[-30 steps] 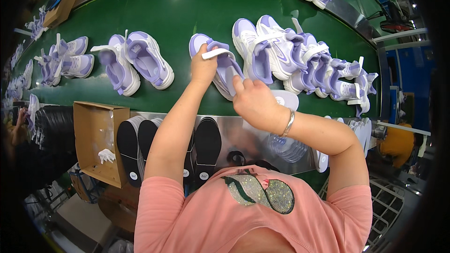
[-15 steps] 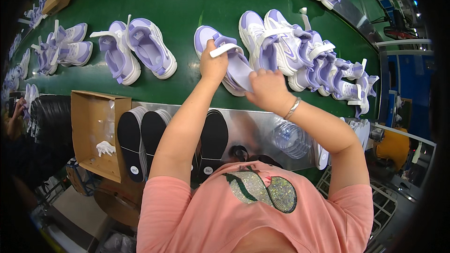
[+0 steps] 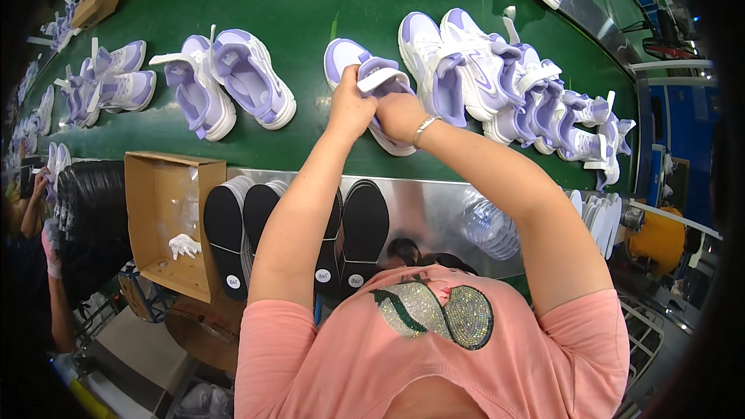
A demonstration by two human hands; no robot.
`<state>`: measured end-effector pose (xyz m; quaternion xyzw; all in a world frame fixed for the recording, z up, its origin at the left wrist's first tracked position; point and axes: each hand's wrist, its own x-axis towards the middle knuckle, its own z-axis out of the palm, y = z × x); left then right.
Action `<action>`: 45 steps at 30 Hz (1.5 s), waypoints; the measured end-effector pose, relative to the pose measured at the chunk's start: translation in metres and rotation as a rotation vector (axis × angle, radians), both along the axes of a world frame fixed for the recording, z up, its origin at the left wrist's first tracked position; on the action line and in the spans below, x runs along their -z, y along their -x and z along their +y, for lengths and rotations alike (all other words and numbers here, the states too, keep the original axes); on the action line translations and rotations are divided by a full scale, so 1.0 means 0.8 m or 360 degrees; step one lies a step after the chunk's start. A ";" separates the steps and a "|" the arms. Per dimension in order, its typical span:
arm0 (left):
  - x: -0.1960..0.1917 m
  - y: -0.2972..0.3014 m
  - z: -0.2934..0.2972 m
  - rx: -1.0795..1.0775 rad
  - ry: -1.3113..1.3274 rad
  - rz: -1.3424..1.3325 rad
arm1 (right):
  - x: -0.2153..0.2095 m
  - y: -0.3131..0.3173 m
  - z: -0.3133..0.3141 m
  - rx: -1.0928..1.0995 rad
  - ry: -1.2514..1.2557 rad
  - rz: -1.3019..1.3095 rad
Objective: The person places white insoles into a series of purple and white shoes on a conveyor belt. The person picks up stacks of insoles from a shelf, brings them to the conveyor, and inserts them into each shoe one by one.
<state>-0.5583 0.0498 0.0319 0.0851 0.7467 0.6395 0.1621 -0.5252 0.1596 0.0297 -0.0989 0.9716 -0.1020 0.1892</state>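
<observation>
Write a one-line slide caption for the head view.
Both hands, left hand and right hand, grip a lilac-and-white sneaker on a green conveyor belt lined with matching sneakers.

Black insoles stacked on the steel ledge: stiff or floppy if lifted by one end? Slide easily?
The black insoles look thin and flat, so probably light and bendy when lifted by one end. They lie overlapped on the smooth steel ledge, so a push would likely slide or fan several at once. No rolling risk.

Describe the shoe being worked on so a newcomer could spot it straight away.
Start at the wide green conveyor belt, where lilac-and-white sneakers lie in pairs. Near its front edge, at the middle, lies a single lilac-and-white sneaker. Unlike its neighbours, it has both hands on it, left hand and right hand, with its white strap lifted.
</observation>
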 end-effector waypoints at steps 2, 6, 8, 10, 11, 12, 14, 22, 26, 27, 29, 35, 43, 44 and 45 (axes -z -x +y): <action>0.018 0.004 -0.001 0.0012 -0.0057 0.0057 | 0.007 0.001 -0.003 0.0010 -0.0069 -0.0006; 0.001 0.003 -0.001 0.0020 0.0035 0.0035 | -0.015 0.028 -0.003 -0.0463 -0.0319 -0.0576; 0.003 0.003 0.000 0.0058 0.0069 0.0052 | 0.001 0.021 -0.008 -0.0244 -0.0329 -0.0409; 0.004 -0.001 -0.001 0.0087 0.0065 0.0126 | -0.004 0.019 -0.019 -0.0042 -0.0452 -0.0452; 0.002 -0.002 0.002 0.0079 0.0070 0.0176 | -0.008 0.014 -0.011 -0.0210 -0.0468 -0.0342; 0.001 -0.002 0.003 0.0067 0.0096 0.0181 | -0.018 0.014 -0.009 -0.0288 -0.0468 -0.0388; -0.001 -0.002 0.007 0.0050 0.0146 0.0190 | -0.039 0.011 -0.003 -0.0436 -0.0466 -0.0480; 0.008 -0.005 0.018 0.0023 0.0256 0.0335 | -0.043 -0.034 0.021 -0.0231 -0.0088 -0.0651; 0.013 -0.002 0.020 0.0052 0.0495 0.0526 | -0.042 -0.045 0.028 -0.0176 0.0047 -0.0492; 0.005 -0.002 0.017 0.0120 0.0549 0.0550 | -0.044 -0.052 0.027 -0.0142 0.0126 -0.0423; 0.019 0.011 -0.003 0.0032 0.0298 0.0558 | -0.057 -0.093 0.031 -0.0107 0.0456 0.0276; 0.007 0.037 -0.059 -0.0565 0.1026 0.1065 | -0.109 -0.243 0.184 0.1001 0.0373 0.0645; -0.043 0.011 0.114 0.0382 0.0664 0.1389 | -0.044 -0.502 0.319 0.1886 -0.0051 0.0372; -0.024 0.027 0.126 0.0486 0.0519 0.1310 | -0.039 -0.508 0.320 0.1872 -0.0045 0.0310; -0.003 0.036 0.129 0.0555 0.0431 0.1179 | -0.038 -0.507 0.321 0.1810 -0.0090 0.0321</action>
